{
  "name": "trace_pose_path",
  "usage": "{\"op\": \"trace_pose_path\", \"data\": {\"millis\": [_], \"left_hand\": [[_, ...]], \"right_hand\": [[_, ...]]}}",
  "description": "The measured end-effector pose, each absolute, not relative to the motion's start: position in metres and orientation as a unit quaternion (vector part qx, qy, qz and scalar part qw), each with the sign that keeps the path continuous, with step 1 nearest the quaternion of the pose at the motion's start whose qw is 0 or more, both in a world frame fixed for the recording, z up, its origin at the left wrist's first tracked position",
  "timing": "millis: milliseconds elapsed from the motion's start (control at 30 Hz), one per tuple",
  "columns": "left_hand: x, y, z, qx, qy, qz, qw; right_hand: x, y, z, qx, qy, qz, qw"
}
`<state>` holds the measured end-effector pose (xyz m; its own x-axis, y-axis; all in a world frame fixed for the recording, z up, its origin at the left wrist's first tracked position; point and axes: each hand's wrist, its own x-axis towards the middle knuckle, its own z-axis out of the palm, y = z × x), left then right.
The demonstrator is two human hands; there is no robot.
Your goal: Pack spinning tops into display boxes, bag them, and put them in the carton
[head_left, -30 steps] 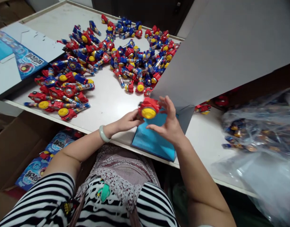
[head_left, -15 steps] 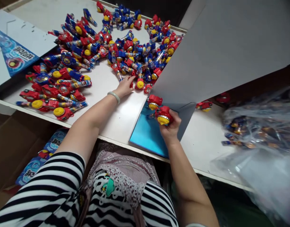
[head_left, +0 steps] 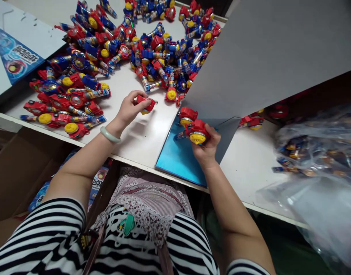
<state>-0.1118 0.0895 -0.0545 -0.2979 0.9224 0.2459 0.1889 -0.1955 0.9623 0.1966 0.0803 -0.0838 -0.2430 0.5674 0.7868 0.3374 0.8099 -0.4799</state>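
My left hand [head_left: 133, 108] grips a red toy [head_left: 145, 104] with a yellow part underneath, raised over the white table [head_left: 141, 141]. My right hand [head_left: 207, 147] is closed round a red toy with a yellow disc [head_left: 198, 132], above the blue inside of an open box [head_left: 178, 158]. Another red and yellow toy [head_left: 187, 115] lies just behind it, at the box's left edge. A clear tube with blue shows left of the right hand's toy. The pile of red and blue toys [head_left: 156, 44] lies beyond both hands.
The box's large grey panel [head_left: 267, 57] stands up at the right. Beyond it lies a clear plastic bag [head_left: 321, 149] of toys. A printed blue box [head_left: 21, 57] is at the far left. Below the table's edge is a brown carton [head_left: 13, 172] with printed packages.
My left hand has drawn back from the pile toward the lower left, now holding a red toy. My right hand keeps its toy at nearly the same place. The view has shifted slightly.
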Motion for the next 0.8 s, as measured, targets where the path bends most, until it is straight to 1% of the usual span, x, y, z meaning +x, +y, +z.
{"op": "trace_pose_path", "data": {"millis": [133,267,467,633,700,800], "left_hand": [[-0.116,0.058,-0.055,0.459,0.531,0.624,0.345],[-0.117,0.039,-0.052,0.442,0.523,0.635,0.359],[-0.116,0.023,-0.034,0.457,0.496,0.649,0.353],[-0.11,0.01,-0.019,0.469,0.482,0.654,0.347],[-0.106,0.004,-0.011,0.465,0.474,0.654,0.362],[-0.1,-0.005,0.003,0.464,0.464,0.64,0.4]], "right_hand": [[0.193,0.079,-0.08,-0.293,-0.789,0.082,0.535],[0.195,0.082,-0.077,-0.287,-0.824,0.118,0.473],[0.203,0.085,-0.08,-0.292,-0.81,0.13,0.491],[0.199,0.084,-0.095,-0.287,-0.848,0.164,0.414],[0.198,0.084,-0.1,-0.289,-0.85,0.171,0.406],[0.202,0.077,-0.089,-0.318,-0.85,0.179,0.38]]}}
